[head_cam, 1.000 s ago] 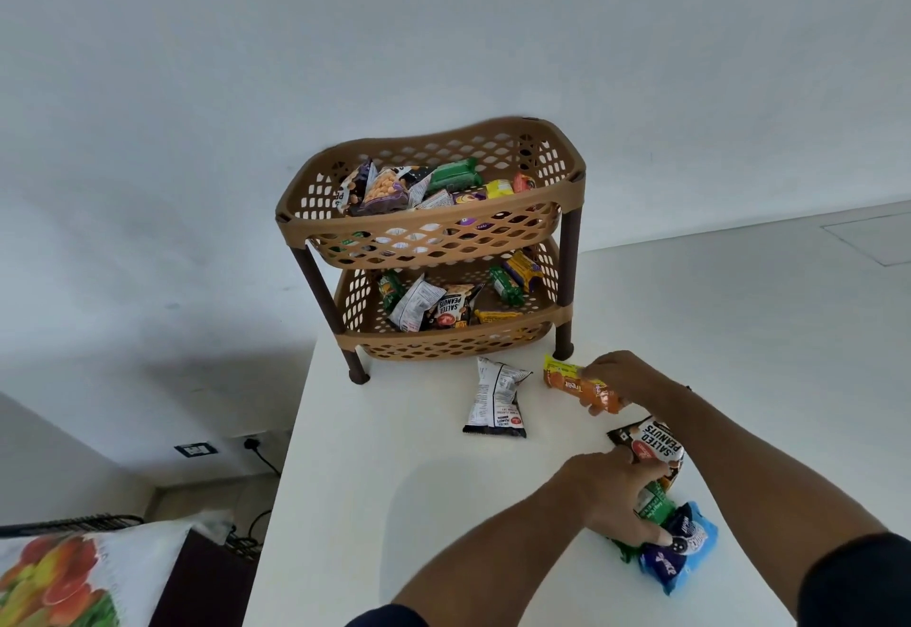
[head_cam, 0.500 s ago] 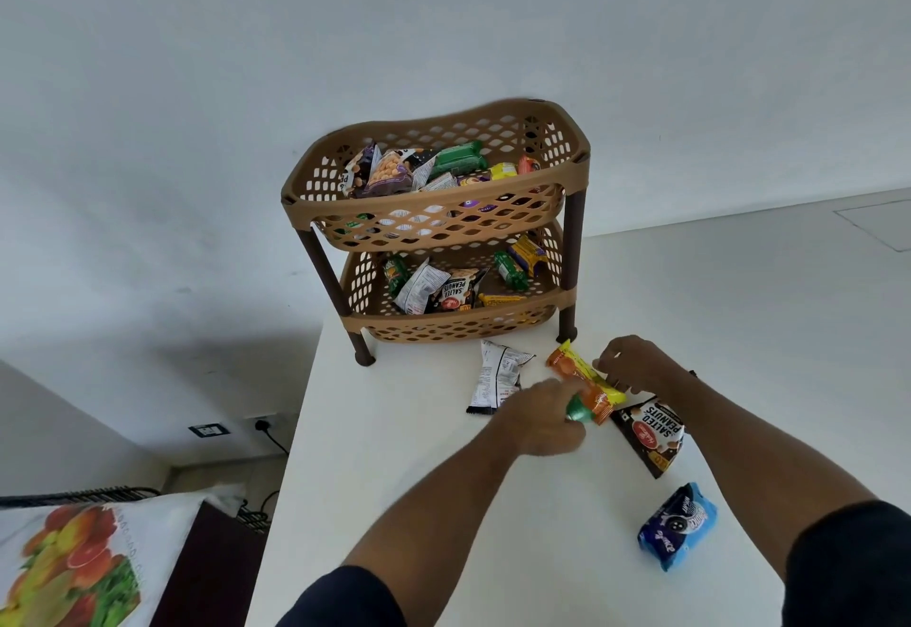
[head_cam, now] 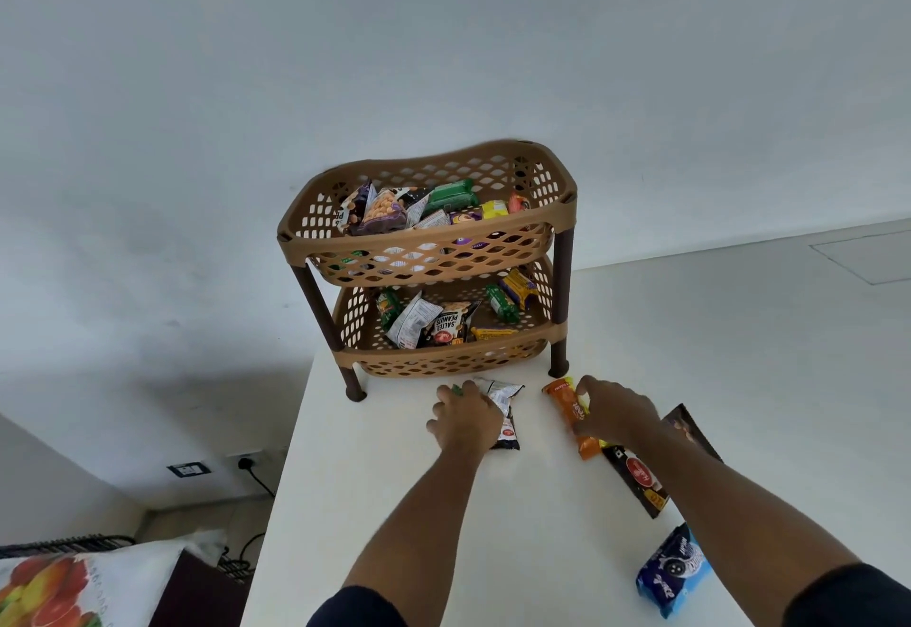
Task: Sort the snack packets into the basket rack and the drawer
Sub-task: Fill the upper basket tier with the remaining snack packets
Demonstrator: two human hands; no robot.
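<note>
A brown two-tier basket rack [head_cam: 562, 205] stands at the back of the white table, with several snack packets in both tiers. My left hand [head_cam: 466, 422] lies in front of it with a small green packet [head_cam: 456, 389] in its fingers, and rests on a white and black packet [head_cam: 504, 399] lying on the table. To the right, my right hand [head_cam: 616, 412] grips an orange packet [head_cam: 569, 404]. A black peanut packet [head_cam: 636, 476] lies under my right forearm. Near the front right lies a blue cookie packet [head_cam: 673, 572]. No drawer is in view.
The table [head_cam: 394, 503] ends at its left edge just left of the rack's foot; below it are a wall socket [head_cam: 245, 462] with a cable and a fruit-print bag [head_cam: 54, 587]. A plain wall rises behind the rack.
My left hand has moved left from the orange packet onto the white and black packet, carrying the green packet. My right hand has shifted onto the orange packet. The camera has tilted slightly.
</note>
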